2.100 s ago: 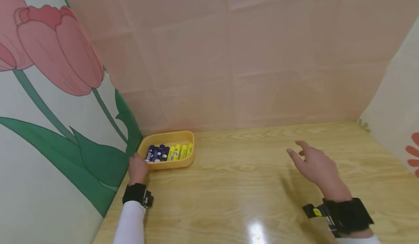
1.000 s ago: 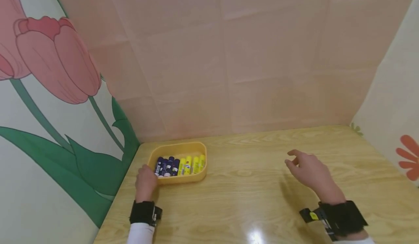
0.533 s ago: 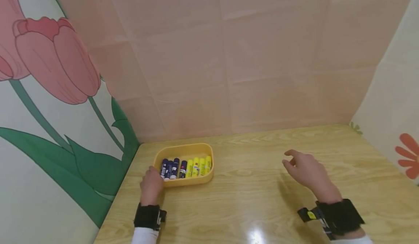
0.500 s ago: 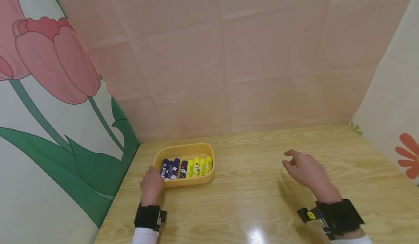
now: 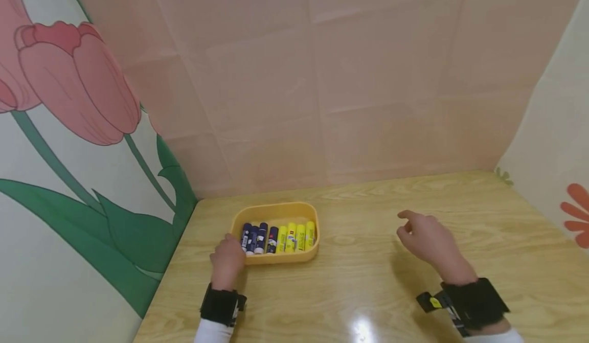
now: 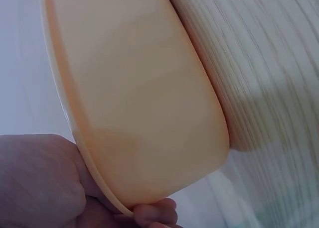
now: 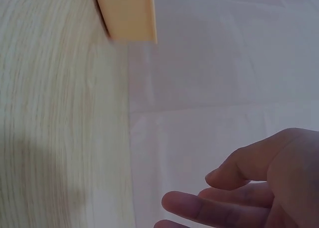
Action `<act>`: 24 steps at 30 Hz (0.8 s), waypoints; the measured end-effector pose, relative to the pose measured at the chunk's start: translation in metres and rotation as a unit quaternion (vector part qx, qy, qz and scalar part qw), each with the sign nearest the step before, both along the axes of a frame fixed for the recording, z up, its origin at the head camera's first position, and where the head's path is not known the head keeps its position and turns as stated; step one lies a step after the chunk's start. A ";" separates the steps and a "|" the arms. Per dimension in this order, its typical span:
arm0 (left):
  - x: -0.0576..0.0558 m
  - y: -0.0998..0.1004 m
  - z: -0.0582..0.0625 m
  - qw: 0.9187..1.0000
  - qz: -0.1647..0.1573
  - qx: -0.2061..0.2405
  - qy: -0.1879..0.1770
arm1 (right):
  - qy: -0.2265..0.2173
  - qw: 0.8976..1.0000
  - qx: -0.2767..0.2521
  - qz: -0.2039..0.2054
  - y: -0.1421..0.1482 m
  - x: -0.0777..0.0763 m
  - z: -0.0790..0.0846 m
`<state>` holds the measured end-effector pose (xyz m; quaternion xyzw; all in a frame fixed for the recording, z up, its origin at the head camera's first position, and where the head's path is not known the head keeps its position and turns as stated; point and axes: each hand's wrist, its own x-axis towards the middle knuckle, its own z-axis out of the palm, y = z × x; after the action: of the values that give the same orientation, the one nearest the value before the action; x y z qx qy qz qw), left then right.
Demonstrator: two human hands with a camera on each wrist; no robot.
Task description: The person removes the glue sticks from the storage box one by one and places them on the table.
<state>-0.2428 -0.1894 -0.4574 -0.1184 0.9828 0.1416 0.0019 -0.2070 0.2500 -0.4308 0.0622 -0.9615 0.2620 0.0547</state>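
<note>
In the head view a yellow-orange plastic tray (image 5: 280, 259) stands on the table, left of the middle. Inside lie several glue sticks in a row: dark blue ones (image 5: 261, 238) at the left, yellow ones (image 5: 300, 237) at the right. My left hand (image 5: 227, 258) grips the tray's near left corner; in the left wrist view its fingers (image 6: 155, 213) curl over the rim. To the right, apart from everything, my right hand (image 5: 428, 241) hovers above the table with loosely bent fingers and nothing in it. The right wrist view shows one end of the tray (image 7: 130, 16) beyond that hand.
The wood-grain table (image 5: 349, 281) is bounded by a pinkish sheet (image 5: 322, 87) at the back. A panel with printed tulips (image 5: 83, 77) rises at the left, and a pale panel (image 5: 552, 143) with a red flower stands at the right.
My left hand has slid the tray rightward, away from the left panel, with the glue sticks inside. The right hand has barely moved.
</note>
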 end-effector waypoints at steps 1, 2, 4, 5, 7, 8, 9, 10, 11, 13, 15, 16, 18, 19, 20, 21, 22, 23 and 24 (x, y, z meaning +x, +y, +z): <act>0.001 0.002 0.000 1.000 -0.004 -0.003 0.004 | 0.002 1.000 0.002 0.001 -0.002 0.000 0.000; 0.001 0.004 -0.001 1.000 -0.008 -0.007 0.008 | 0.003 1.000 0.006 0.002 -0.004 0.000 0.000; 0.002 0.008 -0.003 1.000 -0.014 -0.013 0.012 | 0.005 1.000 0.011 0.003 -0.007 -0.001 -0.001; 0.003 0.010 -0.003 1.000 -0.017 -0.015 0.015 | 0.006 1.000 0.014 0.003 -0.009 -0.001 -0.001; 0.004 0.014 -0.004 0.999 -0.023 -0.016 0.023 | 0.007 1.000 0.019 0.000 -0.012 -0.001 -0.002; 0.005 0.016 -0.004 0.999 -0.025 -0.017 0.028 | 0.008 1.000 0.021 0.000 -0.013 -0.001 -0.002; 0.006 0.019 -0.004 0.999 -0.027 -0.016 0.031 | 0.008 1.000 0.021 -0.001 -0.014 -0.001 -0.003; 0.007 0.022 -0.004 0.999 -0.028 -0.016 0.035 | 0.008 1.000 0.022 -0.002 -0.015 -0.002 -0.003; 0.008 0.024 -0.004 0.999 -0.030 -0.016 0.040 | 0.006 1.000 0.022 -0.002 -0.017 -0.001 -0.004; 0.010 0.029 -0.005 0.998 -0.033 -0.022 0.050 | 0.005 1.000 0.021 0.000 -0.019 -0.001 -0.004; 0.013 0.035 -0.005 0.997 -0.037 -0.031 0.053 | 0.004 1.000 0.021 0.006 -0.022 -0.001 -0.005; 0.014 0.038 -0.006 0.997 -0.039 -0.037 0.056 | 0.003 1.000 0.020 0.009 -0.023 -0.001 -0.005; 0.016 0.044 -0.006 0.996 -0.044 -0.050 0.057 | -0.002 1.000 0.020 0.011 -0.026 -0.001 -0.007; 0.017 0.047 -0.006 0.996 -0.046 -0.056 0.058 | -0.004 1.000 0.021 0.011 -0.028 -0.001 -0.007; 0.018 0.050 -0.007 0.995 -0.048 -0.063 0.056 | -0.007 1.000 0.021 0.011 -0.029 -0.001 -0.008; 0.019 0.053 -0.008 0.995 -0.050 -0.069 0.056 | -0.010 1.000 0.022 0.011 -0.030 -0.001 -0.009; 0.020 0.057 -0.008 0.994 -0.052 -0.073 0.058 | -0.012 1.000 0.024 0.010 -0.031 -0.001 -0.010; 0.021 0.060 -0.008 0.994 -0.054 -0.077 0.060 | -0.013 1.000 0.027 0.008 -0.033 -0.002 -0.010; 0.022 0.063 -0.008 0.993 -0.056 -0.080 0.061 | -0.012 0.999 0.030 0.008 -0.034 -0.002 -0.011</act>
<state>-0.2212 -0.1260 -0.4657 -0.0546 0.9943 0.0694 -0.0595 -0.2093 0.2161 -0.4419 0.0682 -0.9690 0.2343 0.0397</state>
